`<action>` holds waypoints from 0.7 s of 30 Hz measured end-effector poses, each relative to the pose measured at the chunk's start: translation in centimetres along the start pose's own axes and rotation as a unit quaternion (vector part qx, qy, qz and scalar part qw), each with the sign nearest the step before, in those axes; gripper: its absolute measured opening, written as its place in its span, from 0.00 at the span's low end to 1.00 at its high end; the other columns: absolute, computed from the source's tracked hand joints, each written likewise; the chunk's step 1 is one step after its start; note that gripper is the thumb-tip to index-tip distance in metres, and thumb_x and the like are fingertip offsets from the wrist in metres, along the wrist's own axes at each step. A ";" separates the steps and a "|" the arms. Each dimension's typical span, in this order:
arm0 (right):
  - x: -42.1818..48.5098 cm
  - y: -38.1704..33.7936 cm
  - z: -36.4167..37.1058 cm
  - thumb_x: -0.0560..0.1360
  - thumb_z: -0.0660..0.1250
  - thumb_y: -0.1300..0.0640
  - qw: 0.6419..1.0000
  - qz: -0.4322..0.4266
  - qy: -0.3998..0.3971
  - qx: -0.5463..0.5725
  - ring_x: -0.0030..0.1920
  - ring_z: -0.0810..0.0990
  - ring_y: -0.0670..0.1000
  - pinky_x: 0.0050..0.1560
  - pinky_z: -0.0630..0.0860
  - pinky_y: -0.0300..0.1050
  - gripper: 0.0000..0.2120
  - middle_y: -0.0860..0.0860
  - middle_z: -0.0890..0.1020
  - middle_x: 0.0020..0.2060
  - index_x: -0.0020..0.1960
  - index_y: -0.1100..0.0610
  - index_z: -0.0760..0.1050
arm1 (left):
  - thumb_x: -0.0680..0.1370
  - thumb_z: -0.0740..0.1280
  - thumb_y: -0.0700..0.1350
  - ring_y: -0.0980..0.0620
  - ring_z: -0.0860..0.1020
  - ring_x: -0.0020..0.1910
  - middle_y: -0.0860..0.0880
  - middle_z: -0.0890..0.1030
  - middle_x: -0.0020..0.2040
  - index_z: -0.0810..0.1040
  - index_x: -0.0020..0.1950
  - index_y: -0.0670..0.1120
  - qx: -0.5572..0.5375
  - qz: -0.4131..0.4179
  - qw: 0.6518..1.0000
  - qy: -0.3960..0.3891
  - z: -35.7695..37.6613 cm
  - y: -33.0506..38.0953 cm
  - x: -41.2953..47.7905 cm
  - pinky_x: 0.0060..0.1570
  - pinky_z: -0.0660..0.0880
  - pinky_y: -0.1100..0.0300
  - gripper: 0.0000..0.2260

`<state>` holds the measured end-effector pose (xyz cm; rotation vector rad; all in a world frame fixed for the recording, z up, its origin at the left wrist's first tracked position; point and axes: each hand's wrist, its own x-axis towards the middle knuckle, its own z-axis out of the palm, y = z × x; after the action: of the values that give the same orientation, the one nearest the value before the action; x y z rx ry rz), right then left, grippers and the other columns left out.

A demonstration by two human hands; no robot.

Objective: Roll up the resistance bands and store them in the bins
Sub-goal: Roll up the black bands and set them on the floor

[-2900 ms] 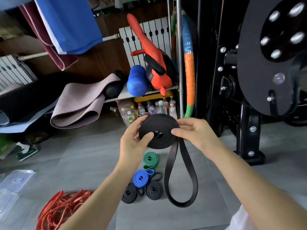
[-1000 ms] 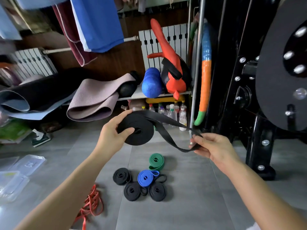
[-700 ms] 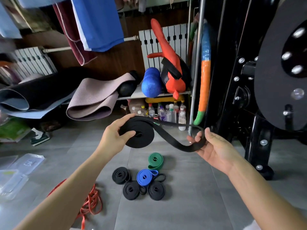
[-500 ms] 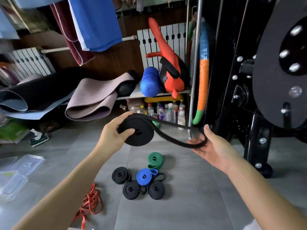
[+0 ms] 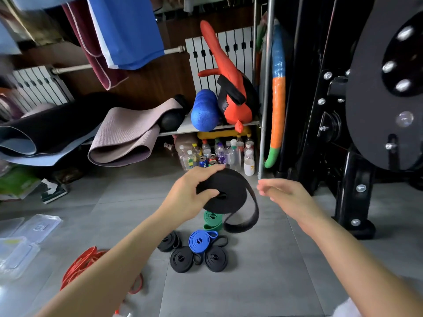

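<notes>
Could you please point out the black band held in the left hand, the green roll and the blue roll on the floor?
black band (image 5: pixel 232 185), head view, flat side of the coil.
green roll (image 5: pixel 212 221), head view, its middle.
blue roll (image 5: pixel 199 241), head view, coil centre.

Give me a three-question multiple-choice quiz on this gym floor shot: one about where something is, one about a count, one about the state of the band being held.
1. Where is the green roll?
A) on the floor, just beyond the blue roll
B) in the left hand
C) in the right hand

2. How many black rolls lie on the floor?
A) two
B) three
C) five

3. The black band in the left hand is:
A) fully unrolled
B) fully rolled
C) mostly rolled, with a loose loop hanging

Answers:
1 A: it rests on the grey tiles behind the blue roll.
2 B: three black coils sit around the blue roll.
3 C: a loop dangles below the coil, and the right hand holds nothing.
</notes>
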<state>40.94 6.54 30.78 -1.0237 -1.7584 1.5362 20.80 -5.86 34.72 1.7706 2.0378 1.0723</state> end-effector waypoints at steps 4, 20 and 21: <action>-0.3 -0.2 0.4 0.72 0.71 0.59 0.993 -0.068 -0.085 0.037 0.52 0.82 0.43 0.56 0.75 0.37 0.12 0.45 0.85 0.48 0.55 0.54 0.81 | 0.74 0.68 0.40 0.63 0.71 0.55 0.60 0.74 0.55 0.70 0.66 0.63 0.035 0.030 0.998 -0.051 2.2 0.7 -0.2 0.54 0.66 0.71 0.26; -0.1 0.3 -0.2 0.68 0.72 0.66 0.989 -0.091 -0.075 0.085 0.47 0.84 0.48 0.48 0.80 0.38 0.14 0.48 0.86 0.43 0.45 0.48 0.82 | 0.72 0.69 0.33 0.63 0.78 0.54 0.67 0.78 0.53 0.75 0.55 0.68 -0.248 -0.047 0.965 0.068 4.9 0.6 -0.9 0.47 0.76 0.67 0.28; -0.1 0.4 -0.3 0.68 0.73 0.66 0.990 -0.090 -0.073 0.075 0.46 0.84 0.48 0.48 0.80 0.38 0.13 0.48 0.86 0.42 0.46 0.49 0.81 | 0.72 0.69 0.33 0.62 0.77 0.54 0.66 0.78 0.53 0.74 0.56 0.66 -0.236 -0.045 0.970 0.050 4.9 0.7 -1.0 0.48 0.77 0.66 0.27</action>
<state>41.31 6.64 30.48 -0.6747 -1.7503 1.6330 24.50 -4.95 31.45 1.3958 1.7025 1.4906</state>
